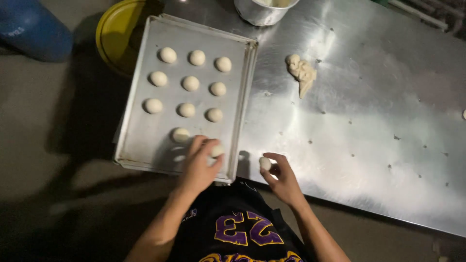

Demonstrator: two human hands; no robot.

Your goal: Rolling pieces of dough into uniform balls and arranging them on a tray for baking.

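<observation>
Left hand [198,167] pinched a dough ball [217,150] on the baking tray [145,140] beside ten others. Right hand [283,178] gripped a second ball [265,163] over the steel table [378,121]. Dough lump [302,72], metal pot [262,12], yellow lid [109,34] nearby; dark floor.

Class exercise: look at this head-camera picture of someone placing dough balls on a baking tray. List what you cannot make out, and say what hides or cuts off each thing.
- Metal pot: head view, top edge cuts it off; contents unclear.
- Dough ball in the left hand: fingers cover most of it.
- Tray near corner: hidden under the left hand.
- Yellow round lid: partly behind the tray, in shadow.
- Blue container: cut off by the frame corner.
- Small ball in the right hand: shape detail too small.
</observation>
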